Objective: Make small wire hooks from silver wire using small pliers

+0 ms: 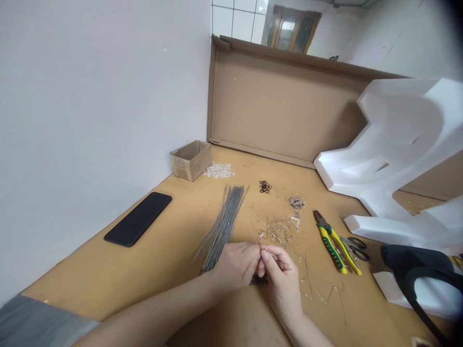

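Note:
My left hand [235, 267] and my right hand [282, 274] meet over the front of the table, fingertips pinched together. Whatever they pinch is too small to make out. Under the fingers a dark object shows in part. Close to my left hand lies a bundle of thin grey wires [226, 217]. Just beyond my fingers is a loose heap of bent wire pieces [280, 229]. A small pile of shiny bits [297, 201] and a cluster of black rings [265, 187] lie farther back.
Yellow-green pliers [330, 246] and dark-handled scissors [358, 248] lie at right, near white foam pieces [401, 144]. A phone [139, 219] rests at left. Behind are a small cardboard box [183, 168], clear beads [219, 170] and a large cardboard tray [282, 101] standing upright.

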A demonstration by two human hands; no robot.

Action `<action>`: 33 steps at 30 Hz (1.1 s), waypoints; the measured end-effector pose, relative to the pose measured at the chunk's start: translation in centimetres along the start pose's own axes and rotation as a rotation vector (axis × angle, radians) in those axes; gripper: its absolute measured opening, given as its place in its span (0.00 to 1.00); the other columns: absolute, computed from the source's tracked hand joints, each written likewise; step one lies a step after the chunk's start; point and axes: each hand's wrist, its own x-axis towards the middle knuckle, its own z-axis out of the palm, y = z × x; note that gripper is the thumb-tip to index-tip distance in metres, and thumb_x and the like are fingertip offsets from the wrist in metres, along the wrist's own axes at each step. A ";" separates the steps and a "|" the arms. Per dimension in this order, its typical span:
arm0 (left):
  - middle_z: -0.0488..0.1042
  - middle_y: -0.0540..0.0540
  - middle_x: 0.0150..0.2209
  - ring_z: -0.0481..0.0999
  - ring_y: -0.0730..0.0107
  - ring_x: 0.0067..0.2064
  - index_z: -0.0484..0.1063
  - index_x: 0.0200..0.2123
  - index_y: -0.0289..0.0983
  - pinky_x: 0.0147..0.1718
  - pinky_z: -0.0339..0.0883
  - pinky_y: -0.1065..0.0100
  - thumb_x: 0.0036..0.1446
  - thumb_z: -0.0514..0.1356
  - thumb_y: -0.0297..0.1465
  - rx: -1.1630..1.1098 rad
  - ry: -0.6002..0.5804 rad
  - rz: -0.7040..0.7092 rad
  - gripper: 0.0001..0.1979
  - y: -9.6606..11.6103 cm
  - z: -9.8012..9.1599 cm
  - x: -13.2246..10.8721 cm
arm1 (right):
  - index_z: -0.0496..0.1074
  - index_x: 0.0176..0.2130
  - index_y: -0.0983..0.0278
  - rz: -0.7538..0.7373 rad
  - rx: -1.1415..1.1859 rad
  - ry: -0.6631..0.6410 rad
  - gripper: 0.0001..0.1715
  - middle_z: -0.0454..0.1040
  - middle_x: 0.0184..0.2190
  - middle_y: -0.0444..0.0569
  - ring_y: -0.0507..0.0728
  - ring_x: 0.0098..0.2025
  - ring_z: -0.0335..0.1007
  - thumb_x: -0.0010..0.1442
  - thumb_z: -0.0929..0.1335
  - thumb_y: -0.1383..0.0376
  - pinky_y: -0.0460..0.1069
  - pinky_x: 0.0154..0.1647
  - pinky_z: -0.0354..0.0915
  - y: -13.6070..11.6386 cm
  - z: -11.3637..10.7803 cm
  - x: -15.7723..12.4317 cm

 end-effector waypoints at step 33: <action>0.73 0.49 0.27 0.71 0.74 0.28 0.66 0.30 0.36 0.29 0.59 0.75 0.61 0.43 0.29 -0.123 -0.293 -0.180 0.14 0.1 -0.9 0.7 | 0.75 0.32 0.60 -0.186 -0.233 -0.137 0.05 0.67 0.24 0.43 0.48 0.23 0.66 0.55 0.68 0.67 0.44 0.23 0.63 -2.6 -1.1 0.9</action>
